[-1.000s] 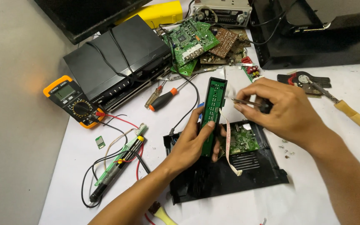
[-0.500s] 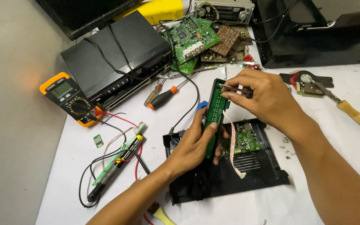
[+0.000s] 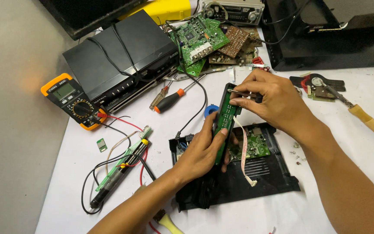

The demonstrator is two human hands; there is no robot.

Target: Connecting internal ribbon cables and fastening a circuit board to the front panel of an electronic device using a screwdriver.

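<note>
Since the earlier frame, moved a little up and to the right in the picture: the long narrow green circuit board, now tilted over the open black plastic chassis at the lower centre. Held near its lower end by the left hand, fingers wrapped and closed around the long edges. Pinched at the upper end by the right hand, thumb and fingers pressed together on a thin dark tool or clip; cannot tell which. Hanging from the board, a flat white ribbon cable, down over a small green board inside the chassis. Probably light and stiff, this narrow board, but fragile: thin, easy to bend or crack, with small parts on the face. Best taken by the bare long edges, not by the face and not by the soft cable, which looks easy to tear. At the left of the frame, a yellow and black multimeter; at upper centre, an orange-handled screwdriver.
</note>
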